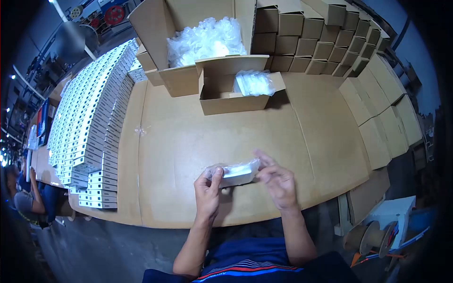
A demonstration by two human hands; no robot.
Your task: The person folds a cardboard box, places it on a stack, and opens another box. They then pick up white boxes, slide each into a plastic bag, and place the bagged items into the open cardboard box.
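My left hand (206,192) grips a white packet in clear plastic wrap (238,173), thumb on top, above the near part of the table. At the packet's right end is my right hand (280,185), its fingers apart and slightly blurred, fingertips close to the loose end of the wrap. Farther back stands an open small cardboard box (233,104). Another plastic-wrapped packet (255,83) rests across that box's right side.
Behind stands a large open carton (179,82) full of clear plastic bags (207,42). Long stacks of white boxes (89,122) line the left side. Brown boxes (311,28) are piled at the back right, with more cartons (382,113) along the right edge. A person (35,198) is at far left.
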